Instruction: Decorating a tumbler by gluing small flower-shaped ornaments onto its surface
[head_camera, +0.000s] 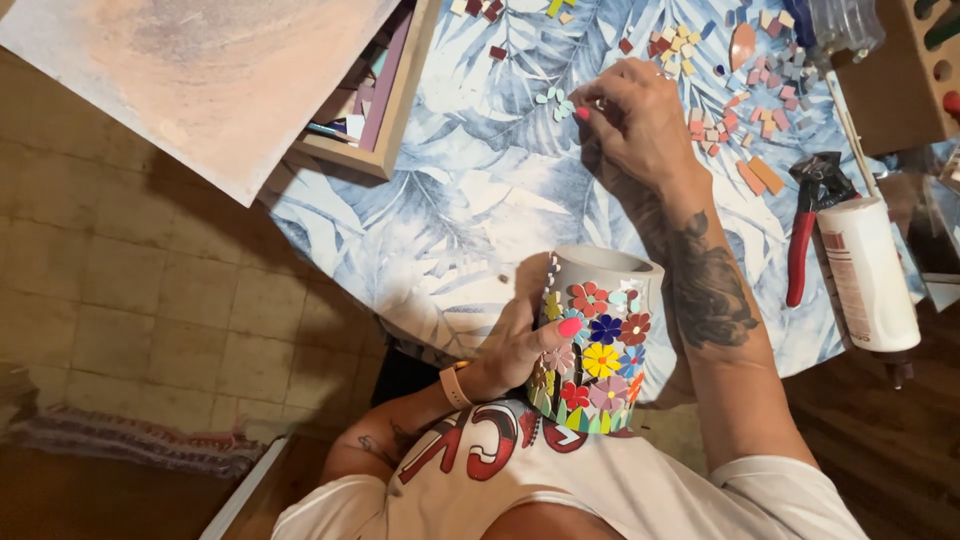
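My left hand (515, 345) grips a grey cylindrical pot (598, 335) against my chest, thumb lying across its side. Coloured mosaic flowers and triangles cover the pot's lower wall. My right hand (635, 125) reaches out over the leaf-patterned blue and white tablecloth (470, 190), fingertips pinched at a small cluster of pale green mosaic pieces (553, 101). Whether a piece sits between the fingers I cannot tell.
Several loose pink, orange and red tiles (735, 95) lie scattered at the back right. Red-handled nippers (806, 225) and a white glue bottle (868, 272) rest at the right edge. A wooden tray (385, 95) and a large pastel board (200, 70) sit at the left.
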